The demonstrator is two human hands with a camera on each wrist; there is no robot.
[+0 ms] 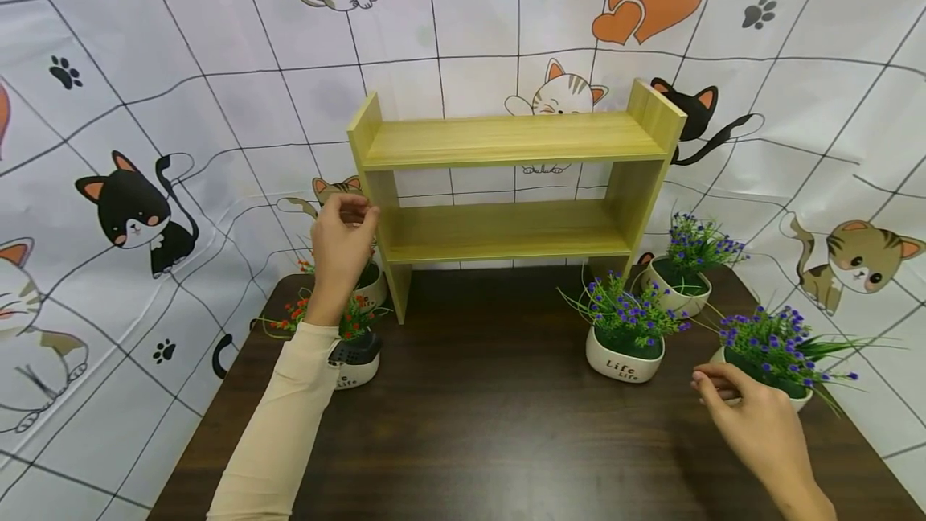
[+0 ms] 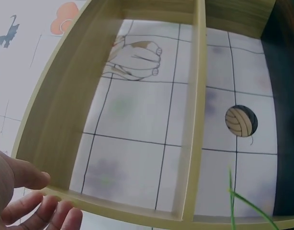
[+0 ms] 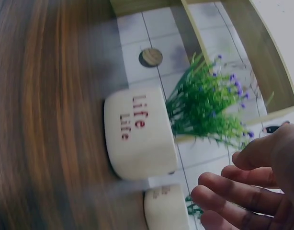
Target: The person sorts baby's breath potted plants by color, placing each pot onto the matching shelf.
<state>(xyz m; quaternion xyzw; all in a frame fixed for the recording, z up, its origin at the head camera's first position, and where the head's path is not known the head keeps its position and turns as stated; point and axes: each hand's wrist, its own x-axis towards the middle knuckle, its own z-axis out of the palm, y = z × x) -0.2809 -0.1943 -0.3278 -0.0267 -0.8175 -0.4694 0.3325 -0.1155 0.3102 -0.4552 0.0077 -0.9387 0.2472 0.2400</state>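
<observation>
My left hand is raised beside the left side panel of a light wooden two-tier shelf. Its fingers are loosely bent with nothing between them, and in the left wrist view the fingertips overlap the panel's edge. Low over the right of the table, my right hand is in front of a white pot with purple flowers, hiding part of it. Those fingers are relaxed and hold nothing. Another purple-flowered pot, lettered "Life", stands to that hand's left; the right wrist view shows its lettered front close up.
A third purple-flowered pot stands behind, by the shelf's right leg. Two pots with red-orange flowers, one in front and one behind, stand at the left, partly covered by my arm. The dark wooden table meets a cat-patterned wall covering.
</observation>
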